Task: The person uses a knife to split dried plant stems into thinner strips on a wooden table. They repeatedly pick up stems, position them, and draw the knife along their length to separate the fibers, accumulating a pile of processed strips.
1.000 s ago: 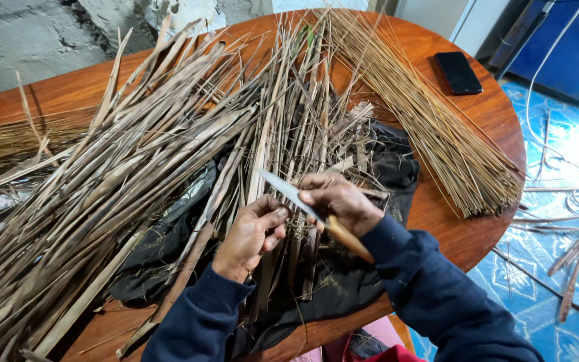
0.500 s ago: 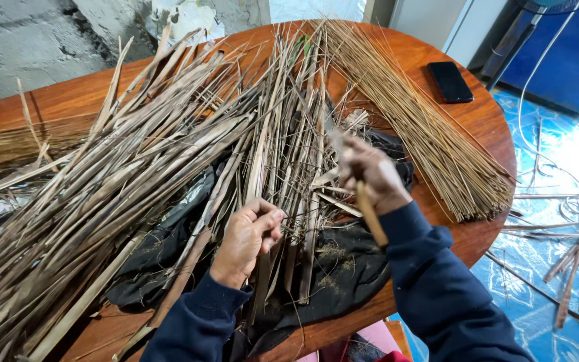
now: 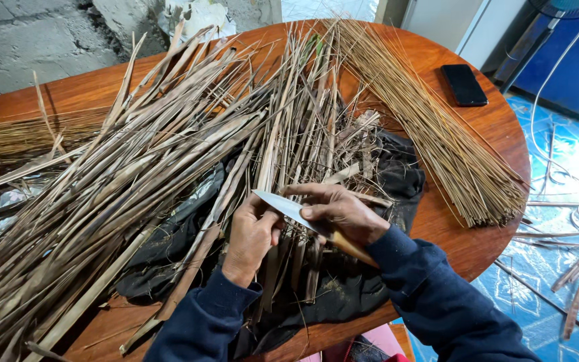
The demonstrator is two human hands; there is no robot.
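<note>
Gripping a knife (image 3: 289, 209) in right hand (image 3: 343, 213), left hand (image 3: 252, 234) pinching dried leaf strips (image 3: 269, 161), strip ends hidden beneath hands

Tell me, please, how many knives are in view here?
1: the knife is in the right hand, its blade over the dry leaves held by the left hand. Others may lie hidden underneath.

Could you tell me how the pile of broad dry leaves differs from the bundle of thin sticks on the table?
The leaves are wide, flat and grey-brown; the sticks are fine, round and golden. The leaves lie loose and crossing on the left; the sticks lie neatly aligned on the right. The left hand grips leaves; no hand touches the sticks. Both rest on the table.
</note>
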